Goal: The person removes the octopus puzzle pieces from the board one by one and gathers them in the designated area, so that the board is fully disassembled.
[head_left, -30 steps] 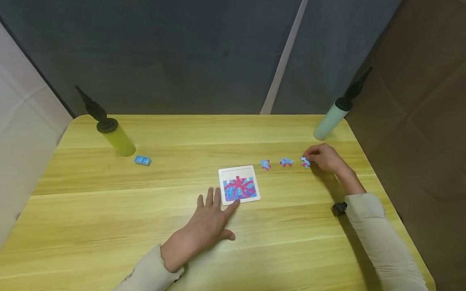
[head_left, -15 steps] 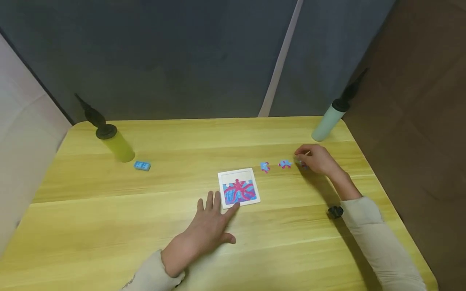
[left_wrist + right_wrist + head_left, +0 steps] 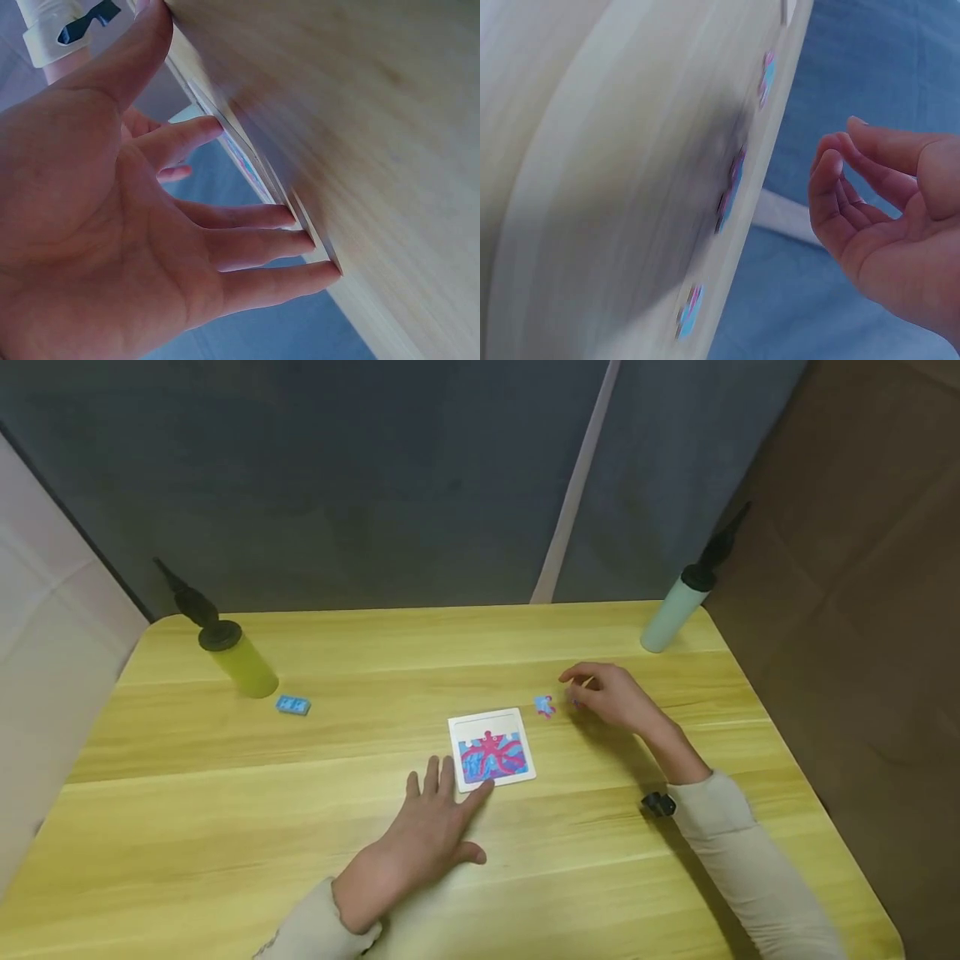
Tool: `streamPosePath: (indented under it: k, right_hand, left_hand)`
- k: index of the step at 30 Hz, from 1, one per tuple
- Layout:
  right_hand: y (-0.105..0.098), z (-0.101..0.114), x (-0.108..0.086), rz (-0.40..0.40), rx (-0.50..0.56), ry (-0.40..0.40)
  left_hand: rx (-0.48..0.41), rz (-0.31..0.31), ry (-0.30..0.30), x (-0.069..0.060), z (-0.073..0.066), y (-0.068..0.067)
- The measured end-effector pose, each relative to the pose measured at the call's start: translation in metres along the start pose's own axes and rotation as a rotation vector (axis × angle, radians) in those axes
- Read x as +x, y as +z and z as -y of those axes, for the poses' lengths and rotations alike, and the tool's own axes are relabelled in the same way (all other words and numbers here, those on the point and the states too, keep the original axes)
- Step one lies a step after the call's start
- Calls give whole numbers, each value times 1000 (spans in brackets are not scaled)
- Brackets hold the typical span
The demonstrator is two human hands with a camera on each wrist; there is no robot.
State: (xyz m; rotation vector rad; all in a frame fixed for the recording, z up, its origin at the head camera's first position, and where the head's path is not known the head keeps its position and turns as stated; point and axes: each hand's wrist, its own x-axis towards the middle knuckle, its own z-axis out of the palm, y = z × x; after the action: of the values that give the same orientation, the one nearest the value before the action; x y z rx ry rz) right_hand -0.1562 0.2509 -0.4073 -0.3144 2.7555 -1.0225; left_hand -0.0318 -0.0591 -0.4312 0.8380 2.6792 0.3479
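Note:
A square white-framed jigsaw puzzle [image 3: 492, 752] with a pink octopus picture lies mid-table, its upper strip bare white. My left hand [image 3: 420, 831] is spread flat, index finger on the frame's lower edge and other fingers beside its left edge. Over the loose pieces hovers my right hand [image 3: 611, 697], fingers loosely bent, nothing between them. One blue-and-pink jigsaw piece [image 3: 544, 706] lies right of the frame. In the right wrist view a middle piece [image 3: 731, 191] and a nearer piece [image 3: 690, 311] also lie on the table, apart from the hand.
A yellow hand pump [image 3: 243, 664] with a black top stands at the left, near a small blue block [image 3: 292, 705]. A pale green hand pump [image 3: 675, 614] stands at the back right. A dark curtain [image 3: 337, 485] hangs behind the table [image 3: 187, 827].
My right hand has left the rightmost piece and moved left over the middle one. My left hand keeps its place at the frame. The view has tilted up slightly.

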Motion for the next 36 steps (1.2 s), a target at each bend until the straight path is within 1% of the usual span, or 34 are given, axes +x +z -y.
streamPosePath:
  k: [7,11,14,18,24,26,31,36]
  right_hand:
    - [19,16,6,51,45,-37]
    - [31,25,9,79,82,-42]
    - [40,32,10,99,85,-44]
    - [53,40,12,130,70,-59]
    - [71,54,16,217,48,-79]
    - [75,60,17,241,52,-75]
    - [82,70,18,282,13,-66]
    - [83,75,16,327,-55,-82]
  left_hand:
    - [1,19,-11,0,0,0]
    - [-4,22,-17,0,0,-1]
    - [-8,27,-18,0,0,-1]
    - [0,40,-24,0,-1,-1]
    - [12,42,-29,0,-1,-2]
    - [11,44,-27,0,0,-2]
    - [41,37,-12,1,-1,0]
    - [58,41,-10,2,-3,-1]
